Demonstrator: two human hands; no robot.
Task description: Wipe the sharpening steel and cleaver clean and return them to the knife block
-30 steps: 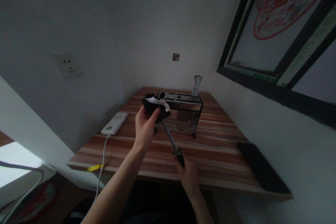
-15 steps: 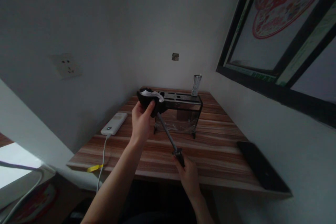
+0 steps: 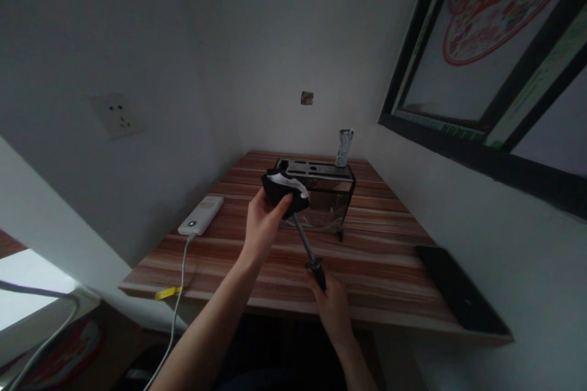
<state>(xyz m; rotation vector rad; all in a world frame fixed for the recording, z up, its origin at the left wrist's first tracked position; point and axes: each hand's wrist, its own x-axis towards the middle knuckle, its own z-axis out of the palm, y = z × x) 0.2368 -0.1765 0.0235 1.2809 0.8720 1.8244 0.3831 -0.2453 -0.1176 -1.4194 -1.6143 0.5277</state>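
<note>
My left hand (image 3: 261,226) is closed on a folded black cloth (image 3: 280,194) with a white layer showing along its top. A honing steel (image 3: 303,238), a thin grey rod with a guard and black handle, slopes up to the left. Its upper end disappears into or behind the cloth; which of the two cannot be seen. Lower right, my right hand (image 3: 334,305) wraps round the steel's handle. Just beyond the cloth stands a knife block (image 3: 328,170) with a slotted top and clear sides. A plastic-wrapped handle (image 3: 343,148) sticks up from its right end.
A white power bank (image 3: 200,215) with a cable lies at the left of the wood-grain table (image 3: 376,269). Yellow tape (image 3: 167,292) is at the front left edge. A black phone-like slab (image 3: 462,288) lies along the right edge. Walls close in behind and at both sides.
My left hand and the cloth have slid down the honing steel, to the right and nearer my right hand. Less of the rod shows now. My right hand has barely moved.
</note>
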